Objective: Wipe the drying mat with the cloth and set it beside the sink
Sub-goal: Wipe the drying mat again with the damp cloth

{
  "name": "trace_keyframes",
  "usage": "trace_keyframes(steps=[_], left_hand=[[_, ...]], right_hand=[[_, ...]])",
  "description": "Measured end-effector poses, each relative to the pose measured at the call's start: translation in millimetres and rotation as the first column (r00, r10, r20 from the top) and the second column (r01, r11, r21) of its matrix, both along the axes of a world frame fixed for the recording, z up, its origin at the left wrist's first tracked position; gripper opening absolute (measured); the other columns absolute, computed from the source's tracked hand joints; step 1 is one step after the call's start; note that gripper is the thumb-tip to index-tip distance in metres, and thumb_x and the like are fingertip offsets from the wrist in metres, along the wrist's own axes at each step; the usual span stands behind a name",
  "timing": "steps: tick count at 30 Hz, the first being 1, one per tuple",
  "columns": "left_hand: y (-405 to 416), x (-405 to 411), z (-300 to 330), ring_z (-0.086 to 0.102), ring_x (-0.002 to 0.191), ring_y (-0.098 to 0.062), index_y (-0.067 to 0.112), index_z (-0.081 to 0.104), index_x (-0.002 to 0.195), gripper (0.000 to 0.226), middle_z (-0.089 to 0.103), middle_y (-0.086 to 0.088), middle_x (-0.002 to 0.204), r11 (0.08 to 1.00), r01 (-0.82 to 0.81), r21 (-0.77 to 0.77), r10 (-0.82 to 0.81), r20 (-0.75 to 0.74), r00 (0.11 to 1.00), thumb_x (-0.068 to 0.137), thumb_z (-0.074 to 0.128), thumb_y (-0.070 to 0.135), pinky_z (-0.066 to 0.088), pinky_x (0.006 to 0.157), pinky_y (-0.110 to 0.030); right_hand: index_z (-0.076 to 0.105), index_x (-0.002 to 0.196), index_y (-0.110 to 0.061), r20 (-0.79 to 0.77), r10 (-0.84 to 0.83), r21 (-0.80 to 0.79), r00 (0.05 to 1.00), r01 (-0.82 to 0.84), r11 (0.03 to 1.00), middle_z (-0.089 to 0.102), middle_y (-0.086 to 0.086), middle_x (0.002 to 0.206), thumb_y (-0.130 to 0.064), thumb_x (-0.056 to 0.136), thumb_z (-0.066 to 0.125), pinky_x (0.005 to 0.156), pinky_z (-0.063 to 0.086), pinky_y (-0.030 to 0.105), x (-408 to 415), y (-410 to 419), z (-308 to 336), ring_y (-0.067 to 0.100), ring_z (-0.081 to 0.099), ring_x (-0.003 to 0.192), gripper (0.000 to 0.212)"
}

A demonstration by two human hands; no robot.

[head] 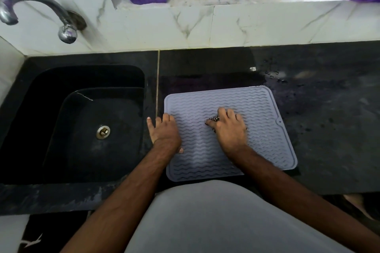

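We find the drying mat flat on the dark counter, just right of the sink. Our right hand clutches the cloth mid-mat; our left hand, fingers spread, pins the mat's left edge. We judge wiping in progress; next, strokes toward the uncovered far and near areas.
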State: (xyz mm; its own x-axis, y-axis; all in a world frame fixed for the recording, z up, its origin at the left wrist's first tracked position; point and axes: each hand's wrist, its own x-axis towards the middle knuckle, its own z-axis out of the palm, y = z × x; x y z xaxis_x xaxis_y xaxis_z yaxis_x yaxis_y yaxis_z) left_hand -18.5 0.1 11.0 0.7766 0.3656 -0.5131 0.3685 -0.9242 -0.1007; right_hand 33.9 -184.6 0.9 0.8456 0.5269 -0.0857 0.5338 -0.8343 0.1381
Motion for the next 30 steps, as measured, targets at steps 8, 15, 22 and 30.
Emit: trace_keyframes(steps=[8,15,22,30], left_hand=[[-6.3,1.5,0.3,0.021,0.151,-0.032,0.009,0.014,0.156,0.123,0.026,-0.008,0.159,0.999,-0.03,0.036,0.03,-0.015,0.999,0.067,0.089,0.048,0.004,0.123,-0.061],[-13.4,2.3,1.4,0.017,0.153,-0.032,0.009,0.01,0.158,0.124,0.022,-0.007,0.163,0.996,-0.07,0.054,0.073,-0.044,0.996,0.069,0.089,0.045,0.003,0.122,-0.062],[-30.9,15.2,3.5,0.004,0.156,-0.031,0.006,0.008,0.16,0.094,0.013,-0.009,0.167,0.987,-0.125,0.098,0.133,-0.082,0.988,0.09,0.07,0.022,0.003,0.121,-0.064],[-36.0,15.3,-2.9,0.0,0.156,-0.032,0.006,0.005,0.16,0.088,0.01,-0.008,0.169,0.978,-0.167,0.123,0.177,-0.067,0.982,0.094,0.063,0.018,0.001,0.123,-0.061]], right_hand=[[0.053,0.138,-0.044,0.014,0.045,-0.013,0.999,-0.045,0.999,0.04,0.007,0.126,-0.029,0.095,0.061,0.088,0.039,0.042,12.8,-31.9,-7.3,0.026,0.039,0.106,0.046],[0.054,0.138,-0.043,0.023,0.061,-0.006,0.998,-0.061,0.998,0.04,0.007,0.122,-0.027,0.094,0.06,0.086,0.038,0.041,26.0,-59.0,-8.2,0.026,0.04,0.104,0.047],[0.057,0.136,-0.043,0.033,0.08,-0.003,0.996,-0.08,0.997,0.043,0.006,0.118,-0.028,0.092,0.064,0.085,0.04,0.043,39.0,-82.2,-12.2,0.027,0.04,0.103,0.046],[0.064,0.128,-0.042,0.1,0.091,-0.011,0.991,-0.091,0.996,0.047,0.005,0.114,-0.029,0.092,0.062,0.083,0.04,0.043,55.2,-117.3,-15.3,0.027,0.042,0.101,0.039]])
